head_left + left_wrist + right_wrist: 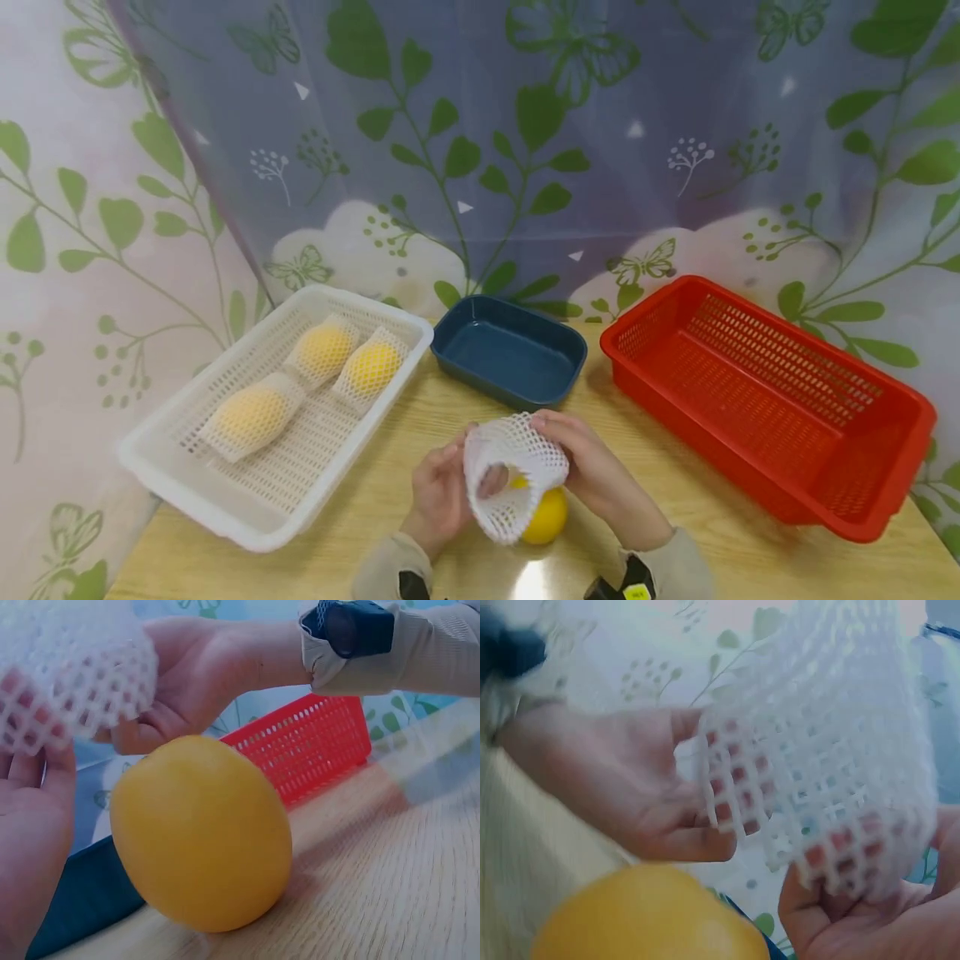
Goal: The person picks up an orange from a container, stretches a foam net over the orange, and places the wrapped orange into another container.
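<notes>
A white foam net sleeve [517,437] is held between both hands in front of the blue tray, its open end facing the head camera. The left hand [437,493] grips its left side, with fingers inside the mesh in the right wrist view. The right hand [596,471] pinches its right upper edge, thumb on the outside. Just below the sleeve, a smooth, round yellow fruit [547,518] rests bare on the wooden table [405,450]. In the left wrist view the fruit [202,836] stands apart from the hands, under the sleeve [97,682].
On the left, a white plastic basket [330,492] contains several yellow fruits [251,414] in foam nets. A dark blue tray [510,354] stands at the back middle. The red perforated basket [697,442] lies to the right. Patterned cloth [480,150] hangs behind the table.
</notes>
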`<state>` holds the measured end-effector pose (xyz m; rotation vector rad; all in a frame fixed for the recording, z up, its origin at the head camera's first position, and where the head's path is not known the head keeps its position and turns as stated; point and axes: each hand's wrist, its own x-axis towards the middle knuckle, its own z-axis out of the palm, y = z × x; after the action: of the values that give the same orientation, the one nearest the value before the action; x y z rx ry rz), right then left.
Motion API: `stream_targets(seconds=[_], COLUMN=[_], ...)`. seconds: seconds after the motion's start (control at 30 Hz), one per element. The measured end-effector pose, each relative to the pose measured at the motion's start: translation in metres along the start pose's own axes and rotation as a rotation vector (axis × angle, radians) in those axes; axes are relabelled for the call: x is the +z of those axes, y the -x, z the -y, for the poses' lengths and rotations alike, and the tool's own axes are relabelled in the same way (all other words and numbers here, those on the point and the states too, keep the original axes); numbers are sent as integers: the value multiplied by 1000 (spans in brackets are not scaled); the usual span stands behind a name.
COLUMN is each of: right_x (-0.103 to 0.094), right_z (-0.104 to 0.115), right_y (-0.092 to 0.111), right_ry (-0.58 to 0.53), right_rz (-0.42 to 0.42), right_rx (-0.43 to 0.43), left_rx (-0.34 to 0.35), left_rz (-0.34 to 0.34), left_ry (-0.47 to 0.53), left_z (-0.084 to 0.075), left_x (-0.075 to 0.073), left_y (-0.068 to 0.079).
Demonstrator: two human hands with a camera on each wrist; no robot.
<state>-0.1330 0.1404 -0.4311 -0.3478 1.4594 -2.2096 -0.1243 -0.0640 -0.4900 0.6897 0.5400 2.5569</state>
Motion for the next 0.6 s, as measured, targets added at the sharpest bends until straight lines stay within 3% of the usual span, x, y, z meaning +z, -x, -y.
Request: stream_targets(seconds=[0.07,0.1,0.2,0.43,0.6], right_x=[-3,-4,-7,-12,-20], right_z=[-1,-1,-2,-12,-27], right_y=[5,8,15,25,30], right_ry=[-88,-125,-165,-126,-108], right_rz=[6,5,-16,-138,-206], right_rx=[4,8,26,90,108], left_rx=[6,-2,-30,-97,-138], left_rz=[172,193,148,74,-57], left_ry=[41,50,35,-53,-144], left_z=[2,2,3,10,16], left_x=[-3,-2,-1,-7,-12], left_y=[-4,-5,-3,2,6])
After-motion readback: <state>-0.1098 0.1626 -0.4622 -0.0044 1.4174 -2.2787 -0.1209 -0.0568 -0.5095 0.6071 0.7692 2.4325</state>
